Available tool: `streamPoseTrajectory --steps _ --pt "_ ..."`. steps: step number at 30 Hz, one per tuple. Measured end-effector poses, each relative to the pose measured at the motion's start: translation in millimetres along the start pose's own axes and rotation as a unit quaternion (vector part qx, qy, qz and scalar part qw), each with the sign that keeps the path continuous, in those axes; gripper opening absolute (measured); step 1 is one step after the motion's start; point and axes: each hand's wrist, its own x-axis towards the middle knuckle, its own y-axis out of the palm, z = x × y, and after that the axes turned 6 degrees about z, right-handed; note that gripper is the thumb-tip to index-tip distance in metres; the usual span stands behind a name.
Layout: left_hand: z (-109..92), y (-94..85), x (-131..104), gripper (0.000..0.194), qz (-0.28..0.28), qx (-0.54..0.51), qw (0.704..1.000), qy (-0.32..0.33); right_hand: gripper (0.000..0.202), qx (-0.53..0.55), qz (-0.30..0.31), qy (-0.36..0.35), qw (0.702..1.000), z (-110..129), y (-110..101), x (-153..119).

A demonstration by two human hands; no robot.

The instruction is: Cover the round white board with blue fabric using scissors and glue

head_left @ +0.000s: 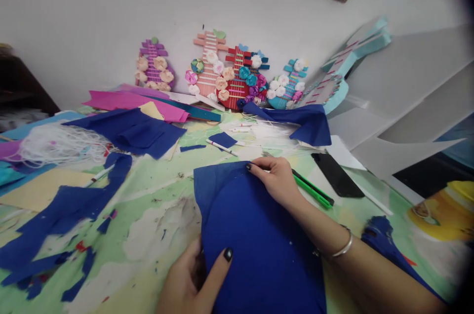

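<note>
From where I stand, I see a rounded blue panel (259, 240) with a thin blue sheet (205, 185) which reaches out past its curved top; both are at the near side of the desk (166, 176), around the middle between its left and right sides. Whether the panel lies over the sheet or under it, I cannot tell. The right hand (274, 176) pinches the far edge of the sheet between thumb and finger, close to the top of the curve. The left hand (192, 279) lies at the left side of the panel, its thumb pressed on the face and its fingers partly hidden behind the edge, so how firmly they close I cannot tell. In my judgement the whole thing is light. The panel looks flat and rather stiff, like board, so it should bear a grip by its side edge, thumb above and fingers below. The sheet seems soft and thin; it would probably crease or tear if pulled strongly, so I would take it gently by its outer margin. The smooth face may slide a little under a loose thumb. Just beyond the right wrist, toward the right side of the desk, lie a green cutter (313, 190) and a black phone (336, 175).
</note>
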Motion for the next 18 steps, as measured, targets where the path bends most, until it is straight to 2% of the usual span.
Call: streamPoseTrajectory --steps 2,6,13,18 --pt "-4 5.1 3 0.059 -0.033 0.016 0.999 0.031 0.020 0.052 -0.008 0.012 0.999 -1 -2 -3" --pt "-3 10.8 9 0.058 -0.025 0.017 0.999 0.035 0.017 0.110 -0.014 0.025 0.994 -3 -3 -8" --pt "3 8.3 14 0.046 -0.033 0.060 0.996 0.056 0.014 0.129 -0.050 0.003 0.990 -13 0 -13" --pt "4 7.7 18 0.045 -0.032 0.046 0.996 0.068 0.016 0.132 -0.042 -0.018 0.990 -21 3 -16"
